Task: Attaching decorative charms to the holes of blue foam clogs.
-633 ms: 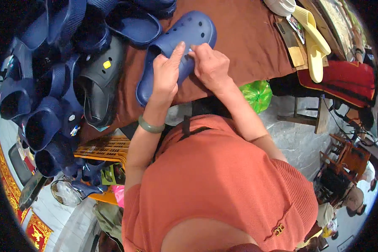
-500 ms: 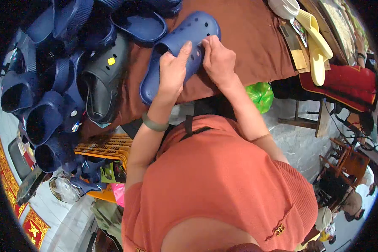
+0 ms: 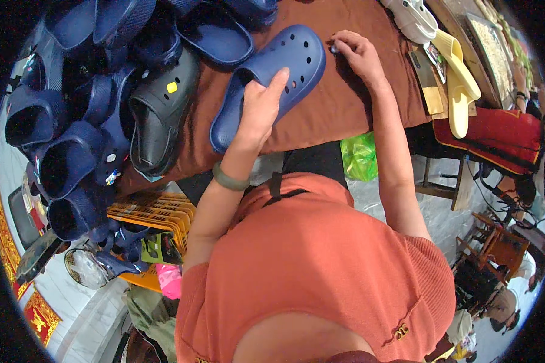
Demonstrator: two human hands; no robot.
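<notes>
A blue foam clog (image 3: pixel 272 72) with round holes over its toe lies slanted on the brown cloth (image 3: pixel 345 118). My left hand (image 3: pixel 261 107) is closed around its side, thumb on the upper and fingers hidden inside the opening. Farther right, apart from the clog, my right hand (image 3: pixel 358 55) pinches a small bluish piece (image 3: pixel 334 49) just above the cloth; its exact kind is too small to make out. A black clog (image 3: pixel 163 109) with a yellow square charm (image 3: pixel 172 88) rests to the left of the blue one.
Several dark blue clogs (image 3: pixel 66 160) are heaped at the left. White clogs (image 3: pixel 413 19) and a pale yellow slide (image 3: pixel 460 91) lie at the right edge of the cloth. Below the table are an orange crate (image 3: pixel 157 212) and a green plastic bag (image 3: pixel 358 157).
My right hand has left the clog's toe and moved right, with a small bluish piece now between its fingers. My left hand keeps hold of the clog.
</notes>
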